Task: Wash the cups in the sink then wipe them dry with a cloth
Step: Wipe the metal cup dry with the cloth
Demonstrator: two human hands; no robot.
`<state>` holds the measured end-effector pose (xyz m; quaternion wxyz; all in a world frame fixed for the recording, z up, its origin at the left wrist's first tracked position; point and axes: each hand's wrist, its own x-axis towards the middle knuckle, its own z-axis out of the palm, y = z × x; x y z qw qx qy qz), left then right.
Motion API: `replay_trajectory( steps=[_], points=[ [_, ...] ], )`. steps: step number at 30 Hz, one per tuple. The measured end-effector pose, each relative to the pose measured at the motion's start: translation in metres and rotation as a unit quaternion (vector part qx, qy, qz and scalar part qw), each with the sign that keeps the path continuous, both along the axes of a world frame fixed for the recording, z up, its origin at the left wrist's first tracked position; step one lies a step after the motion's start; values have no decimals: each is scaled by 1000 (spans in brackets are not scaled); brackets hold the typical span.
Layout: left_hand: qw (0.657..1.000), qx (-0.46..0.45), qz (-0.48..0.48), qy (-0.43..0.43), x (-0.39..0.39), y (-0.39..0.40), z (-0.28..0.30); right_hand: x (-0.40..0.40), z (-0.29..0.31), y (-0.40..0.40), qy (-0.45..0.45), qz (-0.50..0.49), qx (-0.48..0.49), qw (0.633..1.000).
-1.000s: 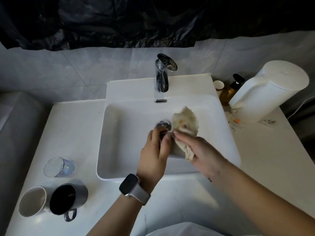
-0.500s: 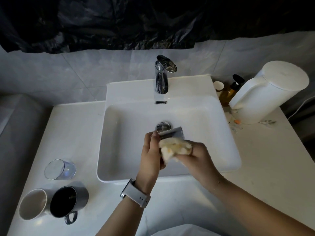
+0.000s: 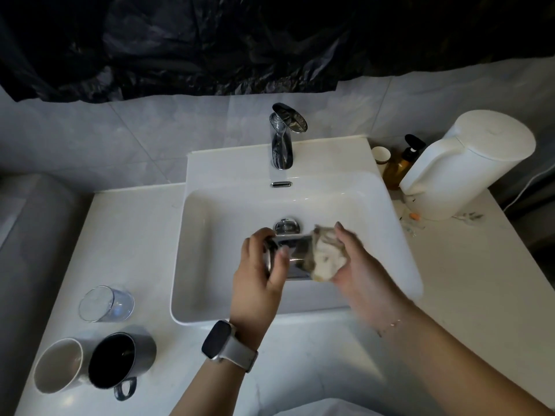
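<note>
Both hands work over the rectangular white sink: our left hand grips a shiny metal cup lying sideways, while our right hand, motion-blurred, presses a crumpled cream cloth over its mouth, hiding the rim. On the smooth white counter we count three more cups: one clear glass, one white cup, one dark handled mug.

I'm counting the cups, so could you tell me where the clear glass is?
The clear glass lies tipped on the counter left of the sink, behind the white mug and dark mug.
</note>
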<state>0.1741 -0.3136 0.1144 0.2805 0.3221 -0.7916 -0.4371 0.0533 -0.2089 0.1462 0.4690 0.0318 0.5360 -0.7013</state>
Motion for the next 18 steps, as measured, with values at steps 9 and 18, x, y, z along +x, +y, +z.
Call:
replay_trajectory(
  steps=[9, 18],
  points=[
    [999, 44, 10, -14, 0, 7, -1, 23, -14, -6, 208, 84, 62, 973],
    [957, 287, 38, 19, -8, 13, 10, 36, -20, 12, 346, 97, 48, 932]
  ],
)
